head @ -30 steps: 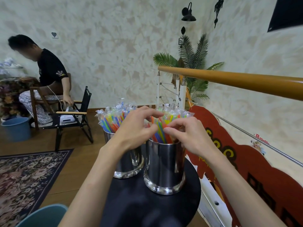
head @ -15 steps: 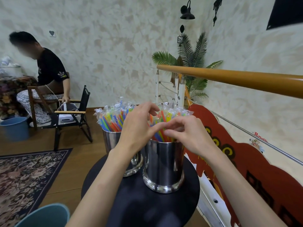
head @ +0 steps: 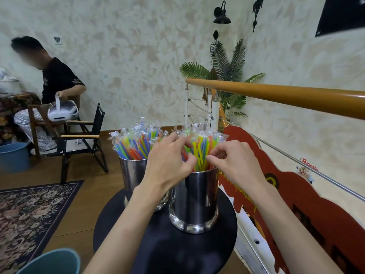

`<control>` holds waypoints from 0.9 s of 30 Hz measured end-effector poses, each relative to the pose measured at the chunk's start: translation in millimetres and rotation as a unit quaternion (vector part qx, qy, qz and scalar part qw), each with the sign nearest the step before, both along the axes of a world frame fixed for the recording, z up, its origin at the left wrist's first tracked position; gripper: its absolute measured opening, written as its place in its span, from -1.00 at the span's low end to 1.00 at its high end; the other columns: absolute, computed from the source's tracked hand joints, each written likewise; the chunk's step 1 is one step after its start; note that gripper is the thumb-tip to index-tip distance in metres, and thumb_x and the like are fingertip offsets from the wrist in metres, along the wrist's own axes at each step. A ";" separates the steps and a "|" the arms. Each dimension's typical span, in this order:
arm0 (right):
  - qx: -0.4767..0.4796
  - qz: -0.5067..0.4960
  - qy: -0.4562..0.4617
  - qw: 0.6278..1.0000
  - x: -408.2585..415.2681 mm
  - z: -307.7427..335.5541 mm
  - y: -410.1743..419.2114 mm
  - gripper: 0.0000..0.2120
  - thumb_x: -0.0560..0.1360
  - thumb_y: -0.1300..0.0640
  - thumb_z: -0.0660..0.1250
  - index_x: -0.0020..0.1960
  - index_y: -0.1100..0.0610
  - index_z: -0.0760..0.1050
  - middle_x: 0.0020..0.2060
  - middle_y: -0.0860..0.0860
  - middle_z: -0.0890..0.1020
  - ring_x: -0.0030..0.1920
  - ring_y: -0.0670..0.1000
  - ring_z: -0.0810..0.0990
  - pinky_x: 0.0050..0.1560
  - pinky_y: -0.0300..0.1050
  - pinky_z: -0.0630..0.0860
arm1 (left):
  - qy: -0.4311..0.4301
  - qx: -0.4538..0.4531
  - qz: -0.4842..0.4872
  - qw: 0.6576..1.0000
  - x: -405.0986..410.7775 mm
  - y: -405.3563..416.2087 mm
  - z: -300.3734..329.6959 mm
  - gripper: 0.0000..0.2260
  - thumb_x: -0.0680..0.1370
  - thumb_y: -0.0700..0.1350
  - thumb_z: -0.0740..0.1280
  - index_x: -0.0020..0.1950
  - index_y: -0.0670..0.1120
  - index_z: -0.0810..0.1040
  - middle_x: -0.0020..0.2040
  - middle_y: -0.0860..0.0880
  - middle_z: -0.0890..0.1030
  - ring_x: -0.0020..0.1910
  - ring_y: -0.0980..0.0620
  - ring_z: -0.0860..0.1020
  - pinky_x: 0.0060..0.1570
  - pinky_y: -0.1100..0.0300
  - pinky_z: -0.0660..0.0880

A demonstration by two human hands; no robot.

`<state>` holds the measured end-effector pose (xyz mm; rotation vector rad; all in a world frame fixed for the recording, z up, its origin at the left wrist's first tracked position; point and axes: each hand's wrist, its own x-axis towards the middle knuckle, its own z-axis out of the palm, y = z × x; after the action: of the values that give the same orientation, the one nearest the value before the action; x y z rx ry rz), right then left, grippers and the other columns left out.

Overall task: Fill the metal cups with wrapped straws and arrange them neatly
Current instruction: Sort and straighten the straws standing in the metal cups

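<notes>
Two shiny metal cups stand on a small round black table [head: 167, 252]. The near cup [head: 194, 202] holds a bundle of wrapped coloured straws [head: 201, 149]. The far cup [head: 132, 173], partly behind my left forearm, holds its own wrapped straws [head: 136, 143]. My left hand [head: 167, 163] has its fingers curled into the left side of the near cup's straws, thumb and forefinger pinching them. On the bundle's right side, my right hand [head: 235, 165] pinches straws with curled fingers.
A wooden handrail [head: 286, 95] and a red cutout board [head: 296, 204] run along the right. A person sits at the left by a folding chair [head: 83, 139]. A blue bin [head: 12, 157], a patterned rug [head: 29, 214] and a teal bin [head: 51, 262] are on the floor.
Both hands stayed on the near cup's straws; their fingers spread the bundle a little, exposing more straws between them. The seated person lifted a white device.
</notes>
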<state>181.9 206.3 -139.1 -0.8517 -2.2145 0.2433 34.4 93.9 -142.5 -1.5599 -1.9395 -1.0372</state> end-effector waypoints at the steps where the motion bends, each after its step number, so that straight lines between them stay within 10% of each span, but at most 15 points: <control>1: 0.012 -0.007 -0.002 1.000 -1.7 -1.1 -1.4 -0.87 0.49 -0.12 0.45 -0.15 -0.09 0.65 -0.28 -0.17 0.62 -0.19 -0.11 0.51 -0.38 -0.22 0.32 | 0.000 0.004 0.012 1.000 -0.1 1.8 -1.0 -0.80 0.48 0.09 0.34 -0.04 -0.01 0.63 -0.22 0.09 0.47 -0.18 0.03 0.51 -0.08 0.05 0.48; 9: 0.051 -0.039 0.005 0.998 -13.1 -8.3 -3.4 -0.81 0.50 -0.19 0.41 -0.16 -0.09 0.64 -0.34 -0.15 0.60 -0.24 -0.05 0.46 -0.41 -0.30 0.17 | 0.024 0.016 0.115 0.993 1.7 12.0 -11.6 -0.72 0.47 0.17 0.50 -0.09 0.01 0.55 -0.18 0.12 0.42 -0.12 -0.01 0.55 -0.07 0.07 0.38; 14: 0.026 -0.013 0.008 1.000 -16.3 -11.1 -2.4 -0.80 0.50 -0.13 0.46 -0.17 -0.01 0.67 -0.36 -0.11 0.60 -0.23 -0.03 0.60 -0.28 -0.12 0.51 | 0.032 0.031 0.147 0.988 6.9 14.2 -7.5 -0.66 0.42 0.20 0.52 -0.13 0.01 0.49 -0.19 0.05 0.50 -0.14 -0.05 0.54 -0.08 0.05 0.35; 22: 0.033 -0.029 0.018 0.999 -18.0 -13.5 -3.1 -0.77 0.51 -0.09 0.47 -0.18 0.06 0.66 -0.35 -0.03 0.63 -0.25 -0.03 0.56 -0.19 -0.19 0.39 | 0.077 0.032 0.163 0.983 16.7 22.9 3.9 -0.71 0.38 -0.23 0.49 0.06 -0.05 0.59 -0.04 -0.08 0.50 -0.04 -0.14 0.49 -0.04 0.02 0.35; 27: 0.036 -0.049 0.025 0.998 -20.3 -13.2 -1.1 -0.76 0.53 -0.11 0.44 -0.13 0.05 0.69 -0.32 -0.01 0.66 -0.25 -0.03 0.53 -0.19 -0.21 0.36 | 0.076 -0.022 0.159 0.984 11.6 23.9 0.8 -0.77 0.45 -0.14 0.39 0.10 0.00 0.66 0.03 -0.05 0.46 0.03 -0.11 0.43 0.03 0.05 0.26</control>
<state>161.6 205.3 -152.3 -0.9011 -2.1162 0.1348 46.0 117.9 -141.8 -1.2553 -2.0310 -0.7246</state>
